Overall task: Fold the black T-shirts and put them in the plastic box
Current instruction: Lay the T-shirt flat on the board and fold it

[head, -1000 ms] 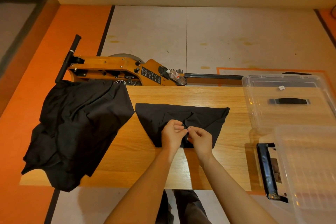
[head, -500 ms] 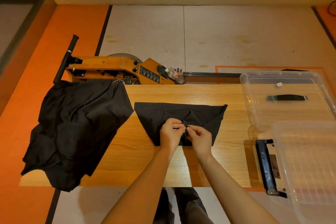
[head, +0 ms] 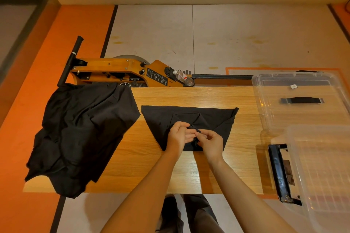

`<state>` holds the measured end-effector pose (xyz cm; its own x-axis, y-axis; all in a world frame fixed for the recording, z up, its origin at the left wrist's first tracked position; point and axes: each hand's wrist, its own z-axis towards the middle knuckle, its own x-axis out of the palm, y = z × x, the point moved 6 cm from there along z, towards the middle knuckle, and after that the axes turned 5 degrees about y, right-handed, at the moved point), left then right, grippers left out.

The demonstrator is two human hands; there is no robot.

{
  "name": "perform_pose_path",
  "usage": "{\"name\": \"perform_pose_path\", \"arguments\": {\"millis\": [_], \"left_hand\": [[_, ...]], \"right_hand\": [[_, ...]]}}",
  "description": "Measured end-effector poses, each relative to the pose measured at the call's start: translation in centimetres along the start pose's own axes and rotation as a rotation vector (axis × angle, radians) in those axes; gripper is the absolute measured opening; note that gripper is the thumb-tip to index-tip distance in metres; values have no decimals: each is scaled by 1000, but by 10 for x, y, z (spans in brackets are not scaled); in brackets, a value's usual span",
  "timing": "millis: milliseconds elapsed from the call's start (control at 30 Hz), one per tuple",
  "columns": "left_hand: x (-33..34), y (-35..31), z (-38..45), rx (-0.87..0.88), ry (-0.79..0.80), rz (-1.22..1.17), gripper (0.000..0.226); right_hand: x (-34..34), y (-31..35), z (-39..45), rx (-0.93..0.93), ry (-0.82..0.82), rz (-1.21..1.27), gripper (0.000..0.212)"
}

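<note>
Head view, looking down on a wooden table (head: 144,172). At centre frame lies one black T-shirt (head: 157,117), partly folded, w/ its sides turned in so it narrows toward the near edge. Both hands meet at its middle, just below frame centre. The left hand (head: 177,135) has its fingers curled around a small bunch of the fabric; the right hand (head: 210,142) pinches the same bunch from the other side. The two hands touch each other there. It looks like they are tucking or straightening a crease, i.e. the fold is under way, not finished.

At left of frame a heap of black T-shirts (head: 79,134) sits unfolded, draped over the table's left edge & near corner. How many garments are in it can't be told.

At lower right stands the clear plastic box (head: 325,172), w/ a black latch handle on its near side; no black cloth shows through its walls. Its lid (head: 299,111) lies flat at upper right of the table, apart from the shirt.

Judgement: task is early. Nothing boxed yet, first shirt mid-fold, the heap still to do.

Behind the table, upper centre: an orange machine (head: 121,72) w/ a water bottle (head: 182,77) resting on it.
</note>
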<state>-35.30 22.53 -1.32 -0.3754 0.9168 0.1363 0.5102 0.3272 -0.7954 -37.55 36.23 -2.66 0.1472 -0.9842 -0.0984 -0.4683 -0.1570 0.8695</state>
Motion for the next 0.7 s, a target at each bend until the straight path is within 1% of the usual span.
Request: {"name": "perform_pose_path", "arguments": {"millis": [100,200,267,367,500,600,700], "left_hand": [[-3,-3,9,0,-49,66,20],[-17,-15,22,76,-194,328,13],[-28,-26,32,106,-248,530,11],[-36,-40,52,91,-238,732,13],[-33,-50,78,42,-203,816,15],[-23,-52,92,-10,-137,920,14],[-16,-51,98,-25,-92,1014,12]], "right_hand": [[-3,-6,4,40,-32,18,6],[-8,-9,7,36,-37,7,8],[-13,-11,8,37,-32,17,13],[-19,-14,11,27,-10,32,17],[-26,-19,14,53,-23,43,16],[-28,-21,15,62,-31,44,18],[-27,-24,16,69,-17,36,20]]}}
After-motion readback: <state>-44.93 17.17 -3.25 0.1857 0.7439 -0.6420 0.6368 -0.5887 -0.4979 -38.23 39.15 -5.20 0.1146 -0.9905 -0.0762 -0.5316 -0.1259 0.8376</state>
